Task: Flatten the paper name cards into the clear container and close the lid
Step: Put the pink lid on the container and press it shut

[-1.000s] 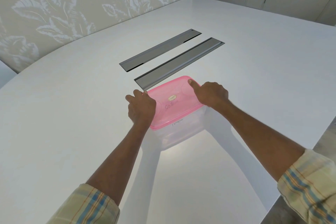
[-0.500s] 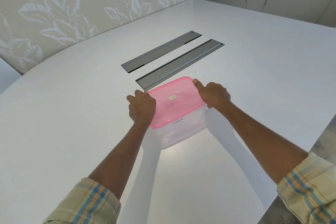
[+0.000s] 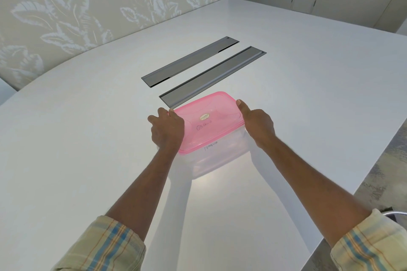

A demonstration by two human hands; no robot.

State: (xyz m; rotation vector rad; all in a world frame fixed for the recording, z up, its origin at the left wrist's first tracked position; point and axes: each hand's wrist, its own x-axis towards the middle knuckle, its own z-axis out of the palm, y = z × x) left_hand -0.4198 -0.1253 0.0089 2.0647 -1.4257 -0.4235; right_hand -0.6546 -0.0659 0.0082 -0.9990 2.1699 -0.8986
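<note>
A clear container (image 3: pixel 217 160) stands on the white table, covered by a translucent pink lid (image 3: pixel 207 121) with a small oval sticker and handwriting on it. Faint writing on paper shows through the container's near wall; the name cards inside are otherwise hard to make out. My left hand (image 3: pixel 167 130) grips the lid's left edge, fingers curled over the rim. My right hand (image 3: pixel 256 122) holds the right edge, thumb stretched along the rim toward the far corner.
Two long grey metal cable covers (image 3: pixel 211 75) are set into the white table (image 3: pixel 88 149) just beyond the container. The table edge runs along the right (image 3: pixel 343 200). A leaf-patterned wall stands behind at the left.
My right hand slid from on top of the lid outward to its right edge, thumb now along the rim. My left hand has stayed on the left edge.
</note>
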